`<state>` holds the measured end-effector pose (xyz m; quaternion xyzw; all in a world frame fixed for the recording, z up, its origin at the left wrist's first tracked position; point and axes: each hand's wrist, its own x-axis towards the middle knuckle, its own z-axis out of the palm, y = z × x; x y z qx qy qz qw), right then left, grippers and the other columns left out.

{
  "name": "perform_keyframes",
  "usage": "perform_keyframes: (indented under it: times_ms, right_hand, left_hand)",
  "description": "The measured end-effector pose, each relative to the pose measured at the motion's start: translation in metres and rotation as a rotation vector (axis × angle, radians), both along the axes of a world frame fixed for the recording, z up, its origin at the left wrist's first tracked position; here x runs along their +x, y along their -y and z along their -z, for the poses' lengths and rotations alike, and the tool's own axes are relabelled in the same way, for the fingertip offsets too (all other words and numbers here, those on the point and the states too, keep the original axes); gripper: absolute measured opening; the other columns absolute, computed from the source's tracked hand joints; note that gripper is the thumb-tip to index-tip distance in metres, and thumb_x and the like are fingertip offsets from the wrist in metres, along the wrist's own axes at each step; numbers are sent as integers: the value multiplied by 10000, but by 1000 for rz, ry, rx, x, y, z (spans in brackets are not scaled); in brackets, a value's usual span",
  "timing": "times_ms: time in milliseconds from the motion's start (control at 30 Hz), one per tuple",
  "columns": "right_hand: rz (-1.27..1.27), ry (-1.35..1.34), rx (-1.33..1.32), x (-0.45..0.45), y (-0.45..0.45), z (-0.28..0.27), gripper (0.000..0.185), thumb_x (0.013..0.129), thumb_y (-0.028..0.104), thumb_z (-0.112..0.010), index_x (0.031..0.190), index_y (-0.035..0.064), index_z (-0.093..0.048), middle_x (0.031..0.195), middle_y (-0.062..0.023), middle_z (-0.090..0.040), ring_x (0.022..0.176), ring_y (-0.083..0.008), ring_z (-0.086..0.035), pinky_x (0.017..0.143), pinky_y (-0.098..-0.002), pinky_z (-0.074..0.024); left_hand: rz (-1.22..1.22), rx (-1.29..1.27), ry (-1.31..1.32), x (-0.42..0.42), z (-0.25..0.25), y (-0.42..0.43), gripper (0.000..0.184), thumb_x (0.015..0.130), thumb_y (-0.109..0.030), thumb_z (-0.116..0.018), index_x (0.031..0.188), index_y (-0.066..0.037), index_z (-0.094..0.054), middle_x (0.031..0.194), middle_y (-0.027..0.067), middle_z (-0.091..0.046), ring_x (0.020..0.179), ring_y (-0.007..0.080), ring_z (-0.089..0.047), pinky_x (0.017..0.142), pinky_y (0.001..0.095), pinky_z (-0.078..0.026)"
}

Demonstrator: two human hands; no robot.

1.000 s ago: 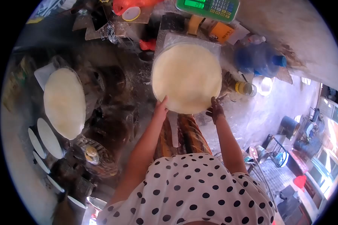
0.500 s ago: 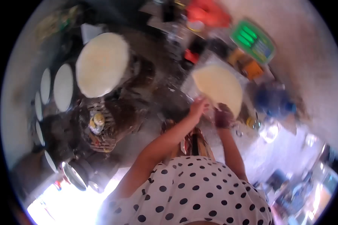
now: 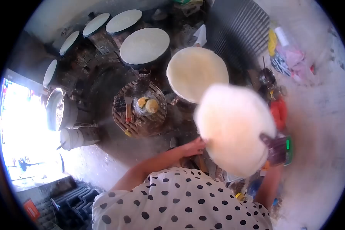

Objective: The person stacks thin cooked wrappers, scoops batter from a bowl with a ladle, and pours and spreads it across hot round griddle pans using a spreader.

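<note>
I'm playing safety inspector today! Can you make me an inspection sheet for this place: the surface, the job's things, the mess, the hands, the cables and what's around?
Surface: slatted stand bears two yellow lumps, clear plastic and a red-handled tool.
Job's things: blurred round sheet, held up; another sheet beyond it.
Clutter: bags at right; red bag near the held sheet.
Hands: right hand grips the held sheet's edge; left hand is at its opposite edge, grip unclear.
Cables: nothing seen.
Surroundings: pale discs, ridged panel, bright opening at left.
</note>
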<state>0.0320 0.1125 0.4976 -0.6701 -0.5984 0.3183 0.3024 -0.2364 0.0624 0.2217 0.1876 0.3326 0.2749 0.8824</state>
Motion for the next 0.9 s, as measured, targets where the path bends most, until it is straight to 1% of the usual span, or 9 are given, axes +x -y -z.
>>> perform_keyframes:
  times_ms: [67, 167, 300, 500, 567, 667, 800, 833, 900]
  right_hand:
    - [115, -424, 18, 2, -40, 2, 339, 785, 53, -667, 1107, -8, -584, 950, -96, -649, 852, -181, -618, 780, -314, -514]
    - [46, -991, 145, 26, -112, 66, 454, 785, -1, -638, 1224, 40, -530, 1146, -85, -592, 1059, -222, -558, 928, -382, -455]
    - [80, -1328, -173, -29, -196, 124, 472, 769, 121, -707, 1200, 18, -547, 1115, -82, -618, 1008, -252, -580, 884, -386, -467]
    - [438, -1178, -242, -14, -275, 393, 370, 835, 204, -650, 1132, -2, -574, 1094, -108, -615, 1017, -248, -565, 903, -366, -435]
    - [648, -1210, -161, -3, -250, 414, 355, 861, 226, -625, 1118, -13, -576, 1084, -111, -616, 993, -244, -570, 888, -349, -436]
    - [601, -979, -137, -15, -184, 392, 399, 912, 309, -563, 1131, -25, -572, 1077, -110, -605, 1032, -239, -540, 897, -323, -413]
    - [480, -1065, -475, 33, -106, 515, 243, 926, 238, -544, 1113, 83, -556, 986, -40, -569, 958, -205, -541, 838, -327, -451]
    - [410, -717, -497, -3, -81, 495, 358, 912, 279, -577, 1142, 6, -552, 1007, -101, -580, 943, -198, -546, 817, -306, -464]
    - [1055, -2189, -837, -36, -52, 492, 183, 866, 149, -582, 1003, 30, -605, 1024, -128, -581, 988, -204, -540, 818, -329, -475]
  left_hand:
    - [-273, 236, 290, -29, -38, -36, 753, 847, -426, -629, 1413, -79, -273, 1423, 83, -378, 1325, 242, -346, 1089, 470, -286]
    - [-586, 347, 17, -91, -98, -100, 680, 799, -299, -721, 1321, -24, -382, 1263, 91, -534, 1166, 238, -524, 1005, 429, -416]
    - [-714, 437, -191, -137, -149, -183, 563, 818, -179, -696, 1273, -5, -416, 1144, 112, -593, 1034, 222, -606, 880, 359, -514]
    - [-589, 358, -637, -169, 16, -273, 237, 802, -24, -644, 1030, -25, -579, 780, 4, -614, 615, 84, -556, 524, 233, -429]
    - [-722, 159, -639, -164, 36, -280, 200, 773, 34, -625, 958, -36, -592, 713, -33, -571, 522, 43, -443, 455, 214, -303]
    - [-781, 288, -590, -164, 19, -289, 264, 759, 67, -608, 1012, -8, -590, 823, 16, -635, 653, 90, -575, 582, 233, -453]
    - [-853, 363, -582, -200, 28, -303, 324, 766, 54, -610, 1085, 21, -569, 951, 85, -662, 832, 152, -640, 764, 284, -517]
    - [-811, 331, -648, -212, 33, -304, 337, 767, 41, -621, 1099, 25, -562, 968, 93, -658, 844, 152, -638, 767, 282, -516]
    - [-749, 446, -1070, -237, 37, -285, 454, 766, -44, -701, 1191, -21, -543, 1029, 71, -632, 923, 145, -614, 824, 302, -508]
